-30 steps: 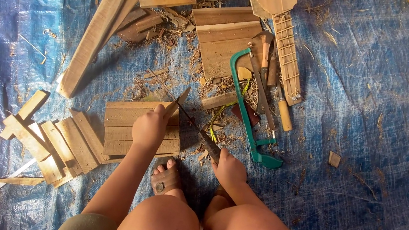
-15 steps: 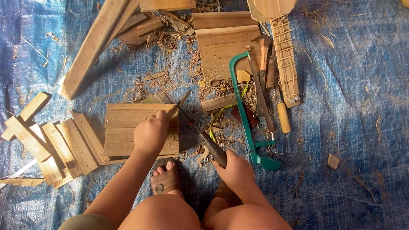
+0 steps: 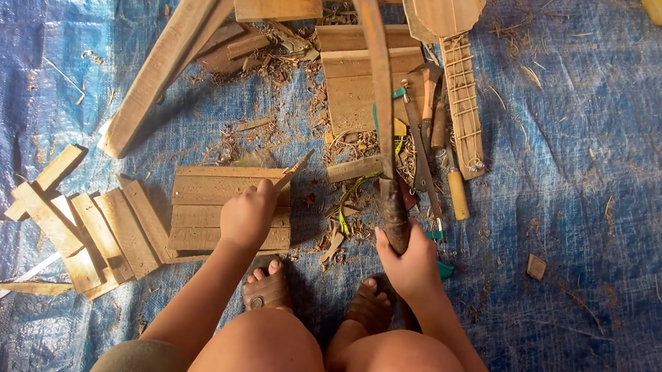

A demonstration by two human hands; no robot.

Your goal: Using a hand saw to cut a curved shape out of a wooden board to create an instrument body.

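On the blue tarpaulin [image 3: 582, 232], a thin pointed wood sliver [image 3: 292, 171] is pinched by the left hand [image 3: 248, 217]; it seems light and brittle. A long curved blade [image 3: 375, 94], probably heavy, is clasped at its dark handle [image 3: 394, 215] by the right hand [image 3: 413, 265].

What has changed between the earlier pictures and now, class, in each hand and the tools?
The right hand has raised a long curved blade with a dark handle up toward the camera. The left hand still holds a thin wooden sliver on the stacked wooden slats. The blue tarpaulin stayed put.
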